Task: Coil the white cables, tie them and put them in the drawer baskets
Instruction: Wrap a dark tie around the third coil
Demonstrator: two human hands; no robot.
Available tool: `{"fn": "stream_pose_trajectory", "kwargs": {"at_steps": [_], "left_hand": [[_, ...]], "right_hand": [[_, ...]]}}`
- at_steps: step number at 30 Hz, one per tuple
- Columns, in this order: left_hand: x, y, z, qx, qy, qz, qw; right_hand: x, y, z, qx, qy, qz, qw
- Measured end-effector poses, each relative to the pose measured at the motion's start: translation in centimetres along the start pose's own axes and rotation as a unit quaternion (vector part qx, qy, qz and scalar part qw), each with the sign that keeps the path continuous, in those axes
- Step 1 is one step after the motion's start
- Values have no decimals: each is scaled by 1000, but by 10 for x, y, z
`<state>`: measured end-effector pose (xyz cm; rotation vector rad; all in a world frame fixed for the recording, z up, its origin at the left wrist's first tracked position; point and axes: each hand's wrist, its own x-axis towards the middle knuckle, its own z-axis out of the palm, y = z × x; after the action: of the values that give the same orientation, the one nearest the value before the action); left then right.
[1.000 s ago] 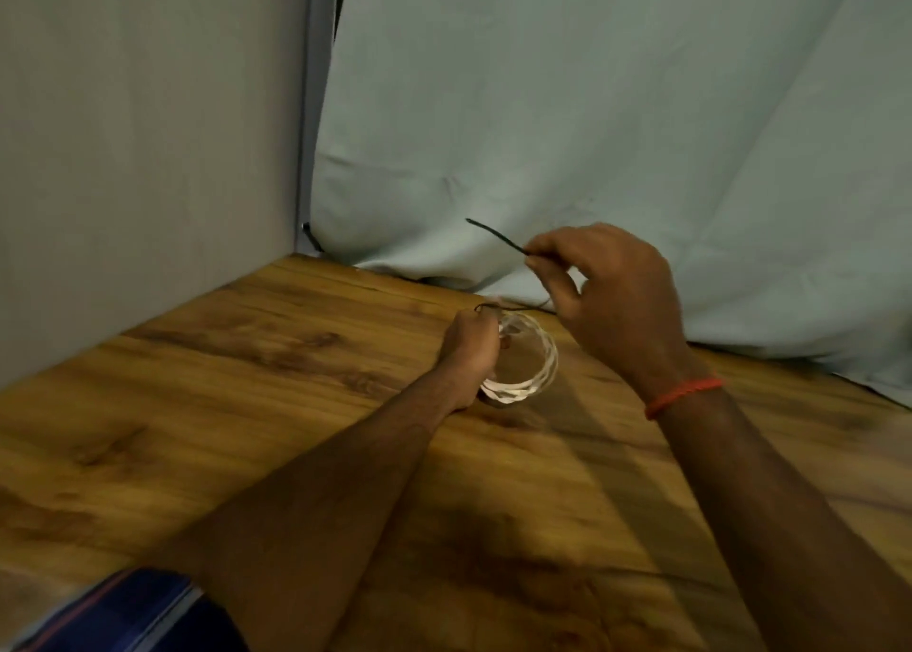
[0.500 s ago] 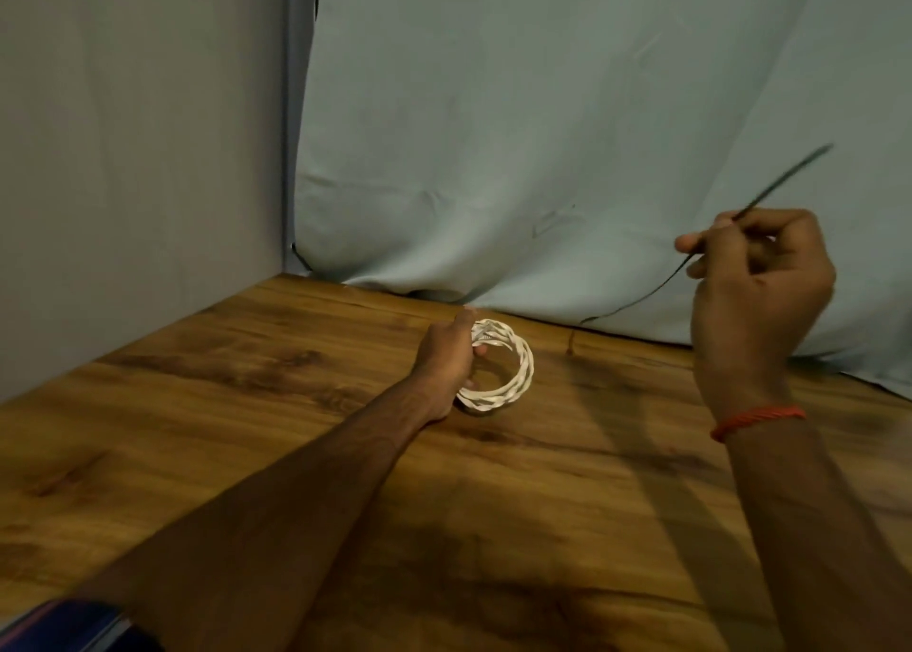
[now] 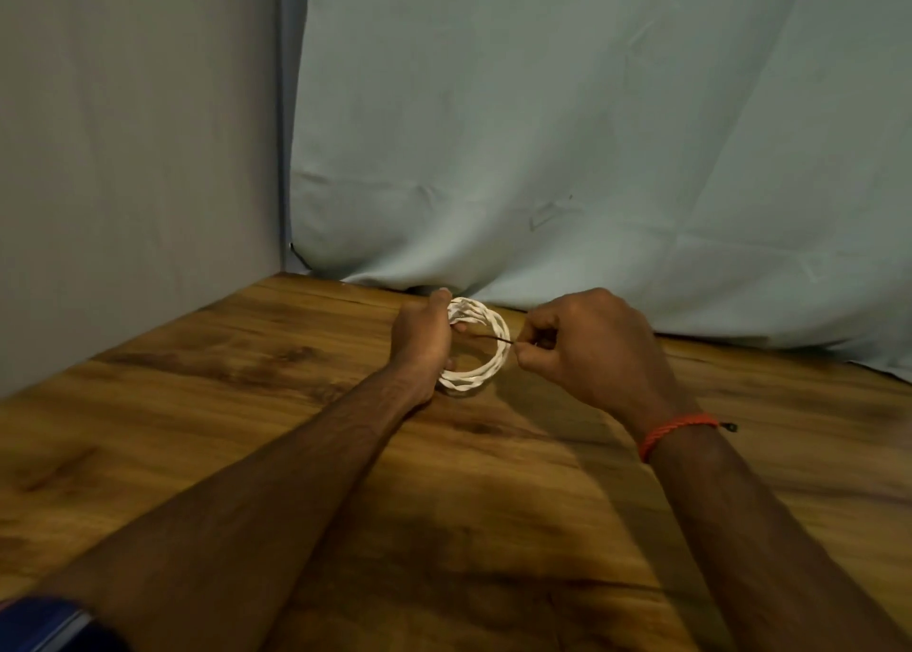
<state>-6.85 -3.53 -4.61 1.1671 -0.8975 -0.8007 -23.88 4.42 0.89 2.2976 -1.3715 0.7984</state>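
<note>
Now the left hand [image 3: 422, 340] grips the white cable coil [image 3: 486, 355] while the right hand [image 3: 587, 350] pinches the thin dark tie [image 3: 493, 338], which must wrap next.

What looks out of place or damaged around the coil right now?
Nothing stands out. The left hand holds the white twisted cable coil neat and intact above the wooden table, while the right hand pinches a thin dark tie crossing it.

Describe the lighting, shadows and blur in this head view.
Head view: dim, warm light; the arms cast soft dark shadows across the wooden table; the white cable coil stays readable, the thin dark tie barely; slight blur at the left hand and right hand.
</note>
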Motion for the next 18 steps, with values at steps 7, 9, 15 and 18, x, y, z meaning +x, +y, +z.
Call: {"fn": "stream_pose_trajectory", "kwargs": {"at_steps": [7, 9, 15, 18], "left_hand": [[-7, 3, 5, -15, 6, 46, 999], [-9, 5, 7, -36, 12, 53, 998], [-12, 9, 10, -48, 40, 95, 994], [-16, 6, 14, -47, 25, 120, 991]], "right_hand": [[0, -10, 19, -62, 25, 17, 998], [0, -10, 22, -69, 54, 26, 996], [-1, -13, 22, -21, 93, 43, 994], [-2, -17, 22, -1, 108, 28, 994]]}}
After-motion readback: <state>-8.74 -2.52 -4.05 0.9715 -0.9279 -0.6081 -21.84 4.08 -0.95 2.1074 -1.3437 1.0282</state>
